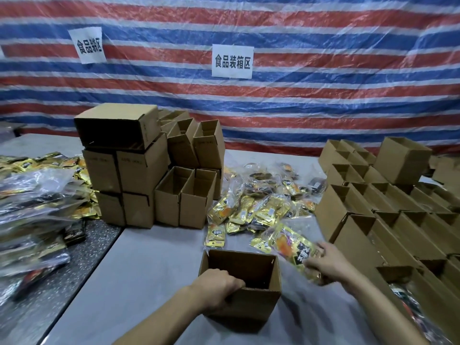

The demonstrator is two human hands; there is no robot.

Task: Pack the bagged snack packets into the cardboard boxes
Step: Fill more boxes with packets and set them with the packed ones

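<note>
One grey tabletop (149, 257) is carrying everything, and I am placing it all from the open box (254, 305) in front of me. Right of that box, rows of empty boxes (361, 212) are standing; behind it to the left, a stack of boxes (139, 170); straight behind it, a heap of packets (254, 205). My left hand (216, 285) is gripping the box's near rim, fingers curled over the edge. My right hand (328, 265) is pinching a bagged snack packet (293, 242) just right of the box. Its long axis is running slantwise, with the far end pointing away and left toward the heap and the near end in my fingers. Going in crosswise like this, I judge it could be snagging on the box's right rim, or sliding out of my pinch, since the plastic looks slick.
</note>
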